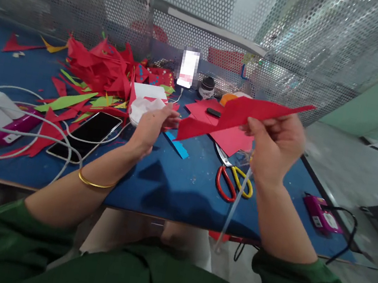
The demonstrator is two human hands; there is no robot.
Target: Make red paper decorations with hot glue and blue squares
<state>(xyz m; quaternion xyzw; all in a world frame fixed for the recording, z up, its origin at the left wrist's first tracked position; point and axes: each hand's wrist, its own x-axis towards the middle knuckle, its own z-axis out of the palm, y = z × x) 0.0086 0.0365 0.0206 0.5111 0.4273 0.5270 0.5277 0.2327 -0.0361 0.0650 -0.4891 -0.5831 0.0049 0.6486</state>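
A folded piece of red paper (233, 115) hangs above the blue table, pinched between the thumb and fingers of my right hand (277, 140). My left hand (155, 123) is beside the paper's left end, its fingers bent and close together; whether they grip anything is hidden. Just behind it sits a white bowl-like item (140, 107). Below the red paper lie flat red sheets (234, 142) with a small black object (213, 112) on them. Scissors (227, 182) with one red and one yellow handle rest between my arms, near a blue paper strip (178, 146).
Red paper scraps (98, 64) are heaped at the back left. A dark-screened phone (90, 134), white cables and a purple box (12, 127) lie at left. A lit phone (188, 68) stands by the perforated metal screen (212, 6). Another purple box (320, 213) is at right.
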